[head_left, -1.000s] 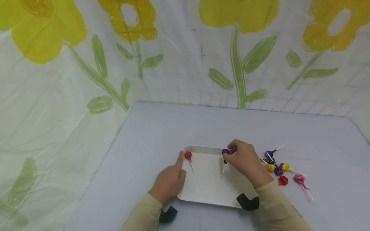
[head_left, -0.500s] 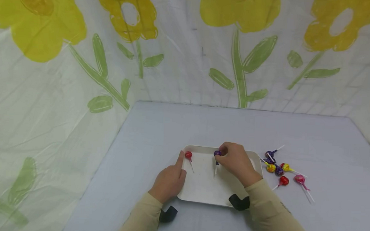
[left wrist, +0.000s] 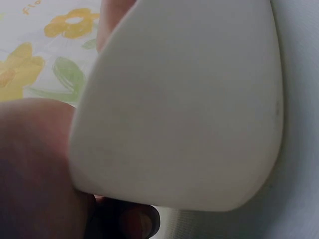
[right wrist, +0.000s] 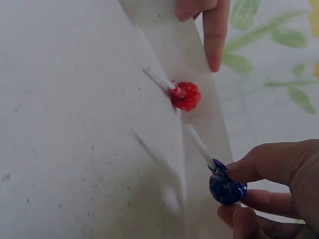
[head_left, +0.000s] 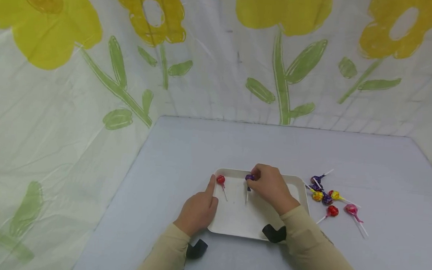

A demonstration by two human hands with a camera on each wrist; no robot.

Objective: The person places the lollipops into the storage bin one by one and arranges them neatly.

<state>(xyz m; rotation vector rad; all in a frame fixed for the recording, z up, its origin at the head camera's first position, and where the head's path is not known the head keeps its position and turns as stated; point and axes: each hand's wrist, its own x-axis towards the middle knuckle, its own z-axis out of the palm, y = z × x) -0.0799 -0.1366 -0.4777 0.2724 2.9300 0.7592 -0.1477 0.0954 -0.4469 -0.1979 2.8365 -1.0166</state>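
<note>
My left hand (head_left: 196,210) holds the left side of a shallow white tray (head_left: 229,223), its index finger straight along the rim. In the left wrist view the pale tray wall (left wrist: 179,104) fills much of the frame. A red lollipop (head_left: 220,179) lies inside at the tray's far left corner. My right hand (head_left: 272,187) pinches a dark purple-blue lollipop (right wrist: 228,189) by its wrapped head, over the tray's far side. Its stick points toward the near side, and its shadow falls on the tray floor.
Right of the tray lies a loose group of lollipops: several purple ones (head_left: 327,199), yellow ones (head_left: 334,194), a red one (head_left: 332,211) and a pink one (head_left: 351,209). A flower-printed curtain (head_left: 211,81) hangs behind the pale table (head_left: 186,149).
My right hand has moved left across the tray's far side with the purple-blue lollipop, closer to the red one. The left hand and tray stay in place.
</note>
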